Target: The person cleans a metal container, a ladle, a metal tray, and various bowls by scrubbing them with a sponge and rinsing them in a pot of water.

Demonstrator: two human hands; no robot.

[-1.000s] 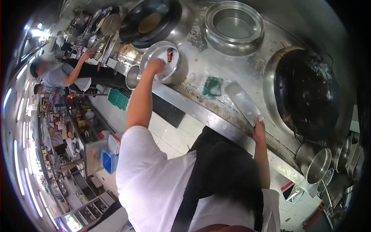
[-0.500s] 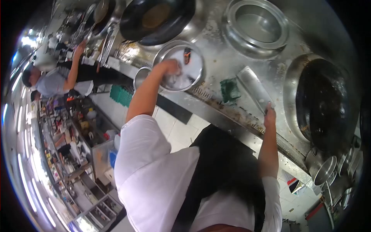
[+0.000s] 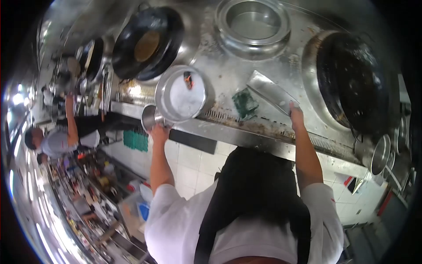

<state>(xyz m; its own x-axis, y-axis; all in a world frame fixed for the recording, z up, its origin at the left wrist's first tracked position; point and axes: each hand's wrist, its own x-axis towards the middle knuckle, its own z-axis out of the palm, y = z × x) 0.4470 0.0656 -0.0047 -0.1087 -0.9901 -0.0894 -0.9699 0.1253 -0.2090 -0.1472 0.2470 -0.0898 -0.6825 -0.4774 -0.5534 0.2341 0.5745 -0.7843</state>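
My right hand (image 3: 296, 116) is closed on the near end of a cleaver (image 3: 272, 91), a wide rectangular metal blade lying low over the steel counter; its handle is hidden in my fingers. My left hand (image 3: 159, 131) is closed at the near rim of a small round metal bowl (image 3: 148, 116) at the counter's front edge. Beside that bowl stands a larger metal basin (image 3: 202, 104) of whitish liquid, with a small dark and orange object (image 3: 188, 80) at its far side. A dark green scouring pad (image 3: 245, 104) lies left of the blade.
Black woks sit on the counter at left (image 3: 127, 48) and right (image 3: 351, 83). A round steel pot (image 3: 252, 42) is set in at the back. A slotted drain (image 3: 268, 130) runs along the front edge. Another person (image 3: 55, 138) stands at far left. Strainers (image 3: 380, 154) hang at right.
My left hand has come out of the basin and moved down to the small bowl's rim. The right hand keeps its hold on the cleaver. The whole view has turned slightly.
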